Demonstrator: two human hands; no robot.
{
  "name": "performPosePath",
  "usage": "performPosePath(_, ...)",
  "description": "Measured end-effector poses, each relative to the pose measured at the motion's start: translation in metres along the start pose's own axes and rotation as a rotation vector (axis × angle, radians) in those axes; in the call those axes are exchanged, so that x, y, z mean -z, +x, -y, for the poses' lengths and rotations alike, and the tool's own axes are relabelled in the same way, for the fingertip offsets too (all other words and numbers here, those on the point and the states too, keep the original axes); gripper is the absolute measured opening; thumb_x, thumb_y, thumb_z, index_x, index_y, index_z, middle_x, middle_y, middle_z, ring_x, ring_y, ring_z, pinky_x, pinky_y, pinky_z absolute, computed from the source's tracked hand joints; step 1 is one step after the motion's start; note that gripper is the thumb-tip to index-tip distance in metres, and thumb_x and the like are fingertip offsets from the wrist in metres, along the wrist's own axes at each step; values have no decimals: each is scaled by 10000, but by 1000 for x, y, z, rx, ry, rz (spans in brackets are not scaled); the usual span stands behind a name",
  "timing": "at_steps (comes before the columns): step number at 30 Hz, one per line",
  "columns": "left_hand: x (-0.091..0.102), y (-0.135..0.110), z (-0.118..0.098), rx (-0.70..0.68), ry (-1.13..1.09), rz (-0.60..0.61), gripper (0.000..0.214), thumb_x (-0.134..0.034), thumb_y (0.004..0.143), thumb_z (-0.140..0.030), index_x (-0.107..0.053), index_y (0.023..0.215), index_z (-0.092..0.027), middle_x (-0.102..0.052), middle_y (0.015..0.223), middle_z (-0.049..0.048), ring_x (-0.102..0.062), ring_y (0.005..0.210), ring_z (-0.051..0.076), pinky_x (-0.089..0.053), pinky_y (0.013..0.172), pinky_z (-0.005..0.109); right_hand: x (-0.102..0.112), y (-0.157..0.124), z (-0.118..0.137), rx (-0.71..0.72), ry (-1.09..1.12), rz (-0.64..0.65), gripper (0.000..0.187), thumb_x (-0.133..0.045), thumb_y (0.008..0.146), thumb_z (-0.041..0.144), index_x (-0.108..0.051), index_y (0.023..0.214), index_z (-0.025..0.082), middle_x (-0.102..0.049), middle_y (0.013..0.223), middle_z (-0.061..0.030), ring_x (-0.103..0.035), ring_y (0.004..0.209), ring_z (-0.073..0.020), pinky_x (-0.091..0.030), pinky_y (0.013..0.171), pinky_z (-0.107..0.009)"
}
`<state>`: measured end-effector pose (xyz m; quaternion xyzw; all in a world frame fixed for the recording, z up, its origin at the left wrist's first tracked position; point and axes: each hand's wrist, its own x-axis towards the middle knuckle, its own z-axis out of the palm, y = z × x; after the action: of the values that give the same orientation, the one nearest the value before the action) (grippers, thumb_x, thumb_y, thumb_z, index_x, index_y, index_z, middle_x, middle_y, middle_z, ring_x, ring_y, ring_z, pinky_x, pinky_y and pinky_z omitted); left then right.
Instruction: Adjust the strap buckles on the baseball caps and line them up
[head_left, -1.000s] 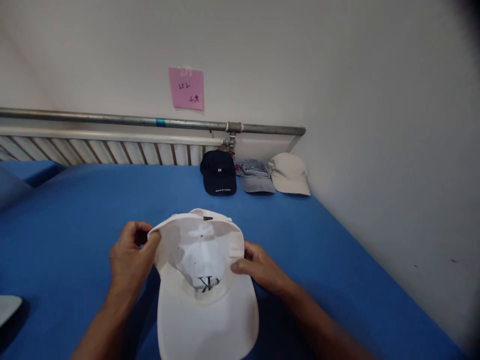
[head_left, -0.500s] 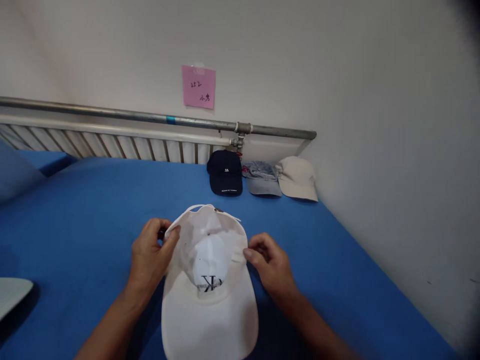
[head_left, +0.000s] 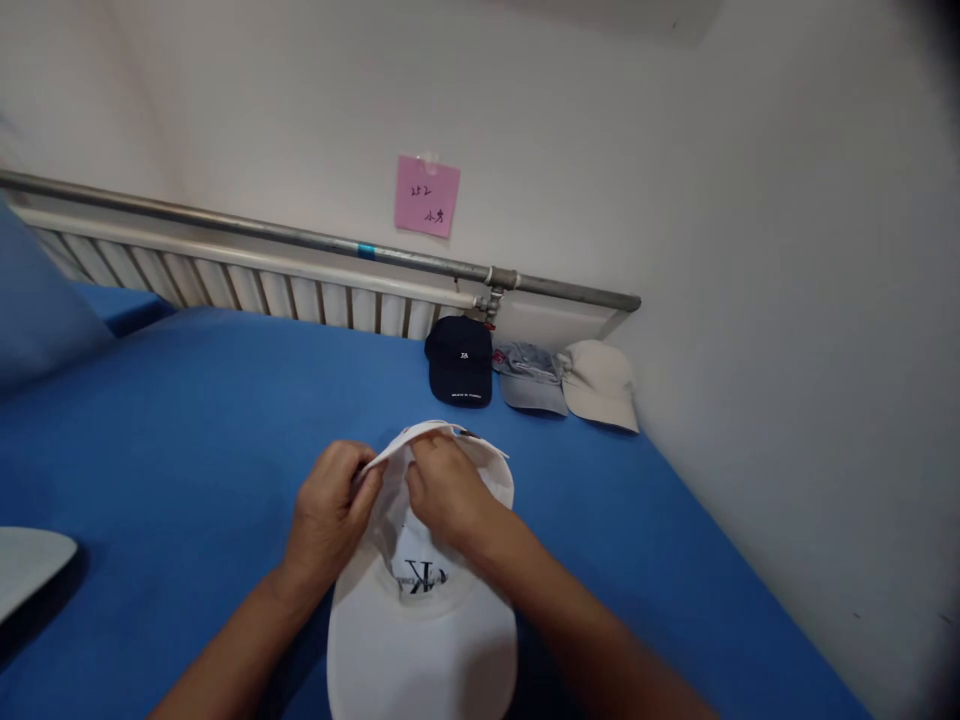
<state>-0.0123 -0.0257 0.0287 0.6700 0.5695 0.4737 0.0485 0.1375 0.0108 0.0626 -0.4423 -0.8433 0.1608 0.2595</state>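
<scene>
White cap (head_left: pixel 420 630) lies upside down on the blue counter (head_left: pixel 187 420), brim toward the person, directly under both hands. Since half a second ago the right hand (head_left: pixel 442 490) has left the cap's right rim and crossed over into the crown opening; it now sits close against the left hand (head_left: pixel 330 515), both pinched on the cap's left-rear rim, where before they were apart on opposite sides. Cap has hardly shifted; the view has tilted. Cap looks plain white with a dark logo showing through the front panel inside, and a back strap with a small metal buckle at the far edge. The right hand covers most of the crown interior; fingertips of both hands are tucked into fabric, so the exact grip is hard to make out. Beyond the hands, by the radiator (head_left: pixel 225 285): navy cap (head_left: pixel 459 362), grey cap (head_left: pixel 531 378), beige cap (head_left: pixel 600 385). Pink note (head_left: pixel 427 196) on the wall, writing illegible. A pale object (head_left: pixel 30 565) far left of the hands is cut off.
</scene>
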Motion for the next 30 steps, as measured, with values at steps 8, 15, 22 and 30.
performPosePath(8, 1, 5, 3, 188, -53, -20, 150, -507, 872, -336, -547, 795, -213, -565, 777, 17, -551, 696, 180, -433, 630, 305, 11, -35, 7, 174, 242, -90, 254, -462, 870, 85, -590, 1075, 162, -619, 1088, -85, -567, 1046, -188, -466, 924, -351)
performPosePath(15, 4, 8, 3, 386, -17, 110, 188, -568, 788, -400, -566, 822, -215, -620, 745, 19, -571, 626, 201, -436, 589, 331, -15, -89, 10, 312, 243, 55, 117, -495, 830, 100, -576, 876, 172, -626, 824, -49, -585, 791, -162, -477, 703, -268)
performPosePath(22, 13, 9, -4, 397, -51, 112, 165, -541, 794, -392, -560, 782, -229, -585, 647, -15, -521, 557, 173, -396, 542, 299, -74, -109, 9, 523, -30, 26, 206, -498, 866, 291, -528, 687, 195, -555, 635, -23, -523, 611, -158, -428, 571, -287)
performPosePath(30, 15, 1, -14, 381, -47, -7, 158, -563, 815, -394, -580, 857, -242, -607, 678, -26, -528, 571, 154, -412, 556, 279, -61, -100, 38, 514, -219, 1, 217, -502, 860, 422, -576, 815, 223, -540, 518, 20, -435, 425, -138, -283, 417, -288)
